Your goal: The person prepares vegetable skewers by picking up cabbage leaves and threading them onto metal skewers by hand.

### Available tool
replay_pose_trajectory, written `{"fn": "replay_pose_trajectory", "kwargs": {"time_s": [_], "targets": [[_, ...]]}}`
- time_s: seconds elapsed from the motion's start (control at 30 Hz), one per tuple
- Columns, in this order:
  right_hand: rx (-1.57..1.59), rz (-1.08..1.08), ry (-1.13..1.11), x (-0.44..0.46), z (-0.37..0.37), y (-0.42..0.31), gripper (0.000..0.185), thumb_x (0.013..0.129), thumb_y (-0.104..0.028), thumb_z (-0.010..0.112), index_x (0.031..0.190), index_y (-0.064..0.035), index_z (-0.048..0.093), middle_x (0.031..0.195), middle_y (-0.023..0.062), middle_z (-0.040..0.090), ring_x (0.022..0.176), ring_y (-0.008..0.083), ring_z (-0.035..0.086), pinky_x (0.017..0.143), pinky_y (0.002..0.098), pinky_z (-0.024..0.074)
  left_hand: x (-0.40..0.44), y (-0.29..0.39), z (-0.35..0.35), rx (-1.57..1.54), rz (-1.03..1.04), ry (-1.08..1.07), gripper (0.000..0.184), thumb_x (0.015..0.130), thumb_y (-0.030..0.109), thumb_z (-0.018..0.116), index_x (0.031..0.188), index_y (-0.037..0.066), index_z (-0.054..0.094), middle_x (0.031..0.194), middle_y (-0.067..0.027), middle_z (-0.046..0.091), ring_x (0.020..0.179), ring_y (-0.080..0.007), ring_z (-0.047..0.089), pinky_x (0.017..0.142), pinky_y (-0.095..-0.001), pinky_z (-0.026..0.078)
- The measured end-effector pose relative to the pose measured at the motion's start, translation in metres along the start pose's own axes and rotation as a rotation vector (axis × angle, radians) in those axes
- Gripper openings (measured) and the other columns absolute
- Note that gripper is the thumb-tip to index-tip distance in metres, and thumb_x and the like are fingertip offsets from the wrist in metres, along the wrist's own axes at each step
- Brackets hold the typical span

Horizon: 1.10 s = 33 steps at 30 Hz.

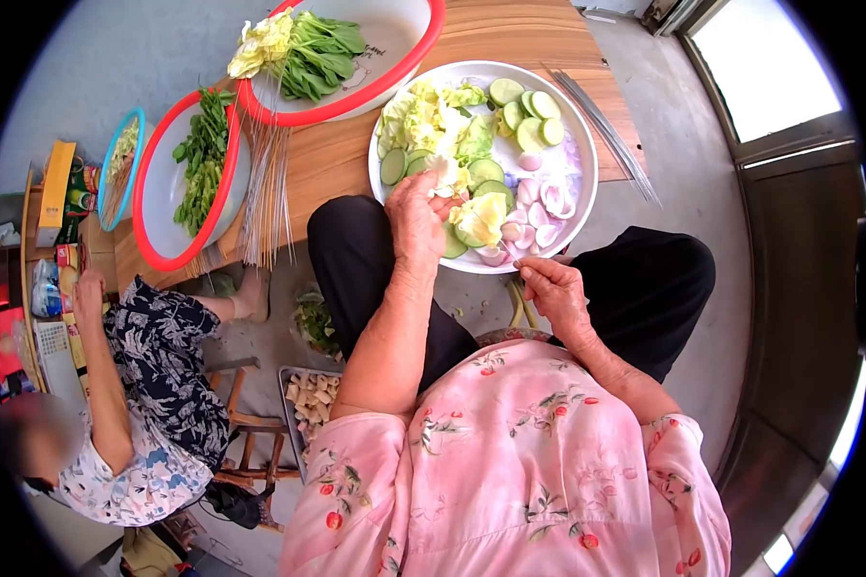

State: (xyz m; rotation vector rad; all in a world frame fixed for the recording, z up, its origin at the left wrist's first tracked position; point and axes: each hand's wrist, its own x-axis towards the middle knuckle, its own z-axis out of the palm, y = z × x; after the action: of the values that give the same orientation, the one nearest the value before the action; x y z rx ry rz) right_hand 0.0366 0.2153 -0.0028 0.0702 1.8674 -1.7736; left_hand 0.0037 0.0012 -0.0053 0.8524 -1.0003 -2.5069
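Note:
My left hand [417,219] is closed over the near left part of a round white tray [587,207], its fingertips on a pale yellow cabbage leaf [447,176]. My right hand [556,290] is pinched at the tray's near rim, on what looks like the end of a thin skewer; most of it is hidden. Between the hands lie another cabbage leaf [481,218] and purple-white onion pieces [553,199]. Cucumber slices [541,106] sit at the tray's far right, and more cabbage [423,117] at its far left.
Thin metal skewers [601,120] lie on the wooden table [496,34] right of the tray, with another bundle [266,197] at left. Red-rimmed basins [435,29] hold leafy greens [322,58]. A co-worker [140,452] sits at left. A tray of cut pieces [310,399] stands below.

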Motion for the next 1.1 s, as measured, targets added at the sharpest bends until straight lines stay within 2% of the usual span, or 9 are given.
{"fn": "replay_pose_trajectory", "kwargs": {"time_s": [0.07,0.13,0.33,0.7,0.93,1.07,1.1], "targets": [[0.006,0.009,0.006,0.000,-0.001,0.000,0.015,0.085,-0.008,0.059,0.097,-0.0014,0.067,0.057,-0.0009,0.053,0.043,0.0038,0.036,0.040,0.0188,0.0286,-0.001,0.003,0.001,-0.008,-0.026,0.001,0.015,0.081,0.006,0.054,0.091,-0.005,0.053,0.093,-0.0162,0.056,0.076,-0.0299,0.061,0.071,-0.0449,0.056],[0.012,0.020,0.011,0.000,-0.002,0.000,0.015,0.085,-0.008,0.059,0.097,-0.0015,0.067,0.057,-0.0009,0.053,0.043,0.0038,0.037,0.040,0.0188,0.0288,0.000,0.004,0.002,-0.001,-0.054,0.042,0.019,0.077,0.009,0.054,0.090,-0.006,0.052,0.086,-0.0156,0.055,0.070,-0.0314,0.063,0.060,-0.0404,0.057],[-0.029,0.009,0.021,0.001,-0.001,-0.001,0.015,0.085,-0.008,0.059,0.097,-0.0014,0.067,0.056,-0.0012,0.052,0.044,0.0039,0.037,0.040,0.0190,0.0297,0.001,0.009,0.001,-0.013,-0.078,0.034,0.020,0.076,0.008,0.054,0.091,-0.006,0.052,0.089,-0.0159,0.054,0.072,-0.0335,0.063,0.062,-0.0421,0.056],[-0.087,-0.074,0.016,0.001,0.002,-0.003,0.015,0.084,-0.004,0.059,0.095,0.0023,0.066,0.062,-0.0018,0.055,0.052,0.0047,0.046,0.050,0.0189,0.0391,0.004,0.014,-0.006,-0.038,-0.146,0.013,0.026,0.076,0.008,0.054,0.096,-0.008,0.051,0.096,-0.0170,0.056,0.079,-0.0352,0.063,0.063,-0.0436,0.056],[-0.078,-0.015,-0.016,0.000,0.002,-0.008,0.015,0.084,-0.005,0.059,0.095,0.0029,0.065,0.062,-0.0013,0.055,0.052,0.0052,0.047,0.050,0.0199,0.0402,0.007,0.013,-0.011,-0.059,-0.167,-0.022,0.028,0.076,0.006,0.055,0.099,-0.008,0.051,0.097,-0.0168,0.056,0.081,-0.0351,0.063,0.065,-0.0445,0.056],[-0.247,-0.188,0.021,0.001,0.002,0.002,0.015,0.084,-0.005,0.059,0.096,0.0024,0.065,0.061,-0.0003,0.055,0.052,0.0057,0.048,0.050,0.0204,0.0404,0.008,0.015,-0.011,-0.067,-0.192,0.000,0.028,0.077,0.005,0.053,0.101,-0.009,0.050,0.097,-0.0171,0.056,0.082,-0.0359,0.062,0.066,-0.0459,0.056],[-0.271,-0.249,0.026,0.002,0.002,0.005,0.016,0.083,-0.005,0.059,0.096,0.0019,0.065,0.061,0.0003,0.056,0.052,0.0059,0.049,0.050,0.0206,0.0406,0.009,0.015,-0.012,-0.069,-0.216,0.002,0.029,0.078,0.004,0.053,0.103,-0.008,0.049,0.100,-0.0173,0.057,0.085,-0.0358,0.061,0.071,-0.0486,0.055]]}}
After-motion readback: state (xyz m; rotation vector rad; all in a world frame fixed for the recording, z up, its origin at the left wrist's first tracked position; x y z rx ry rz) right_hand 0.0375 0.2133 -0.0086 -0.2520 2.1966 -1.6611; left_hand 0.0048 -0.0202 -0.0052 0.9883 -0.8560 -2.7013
